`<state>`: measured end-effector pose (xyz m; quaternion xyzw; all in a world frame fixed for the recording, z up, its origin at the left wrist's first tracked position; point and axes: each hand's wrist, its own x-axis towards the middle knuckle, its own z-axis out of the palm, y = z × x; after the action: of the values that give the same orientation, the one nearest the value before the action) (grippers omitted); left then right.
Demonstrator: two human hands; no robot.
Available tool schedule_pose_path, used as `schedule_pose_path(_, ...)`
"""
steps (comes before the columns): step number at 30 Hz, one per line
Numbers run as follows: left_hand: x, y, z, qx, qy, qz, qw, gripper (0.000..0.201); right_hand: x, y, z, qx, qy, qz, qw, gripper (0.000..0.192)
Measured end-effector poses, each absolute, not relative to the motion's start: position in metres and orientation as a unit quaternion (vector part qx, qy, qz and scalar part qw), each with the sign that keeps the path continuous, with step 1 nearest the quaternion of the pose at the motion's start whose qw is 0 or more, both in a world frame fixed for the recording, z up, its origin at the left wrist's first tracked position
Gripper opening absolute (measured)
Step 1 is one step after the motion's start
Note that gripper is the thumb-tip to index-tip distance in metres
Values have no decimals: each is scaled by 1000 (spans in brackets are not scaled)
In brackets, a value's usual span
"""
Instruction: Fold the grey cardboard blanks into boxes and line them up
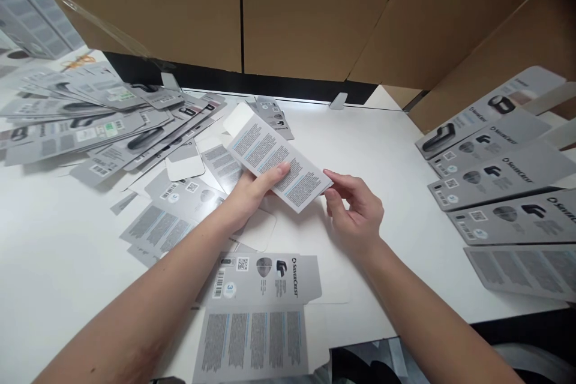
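Note:
A grey printed carton (pixel 283 162), folded narrow with columns of small text facing up, is held slantwise above the white table. My left hand (pixel 261 189) grips it from the near side, thumb lying on the text. At its right lower end my right hand (pixel 355 207) pinches the corner between thumb and fingers. Below my hands an unfolded flat carton (pixel 258 312) lies at the table's front edge. More flat cartons (pixel 180 207) are spread under and beside my left forearm.
A fanned pile of flat cartons (pixel 85 120) covers the left back of the white table (pixel 373 144). Several formed boxes (pixel 499 180) stand in a row at the right. Large brown cardboard boxes (pixel 288 18) form a wall at the back.

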<state>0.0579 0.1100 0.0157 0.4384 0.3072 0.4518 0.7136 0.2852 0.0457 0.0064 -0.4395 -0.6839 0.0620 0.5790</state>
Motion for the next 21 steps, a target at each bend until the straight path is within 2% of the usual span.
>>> schedule_pose_path(9,58,109,21,442,298,453,715,86,288,45,5,-426,-679,101,590,23)
schedule_pose_path(21,57,111,15,444,297,452,714,85,287,45,6,-417,-680,98,596,23)
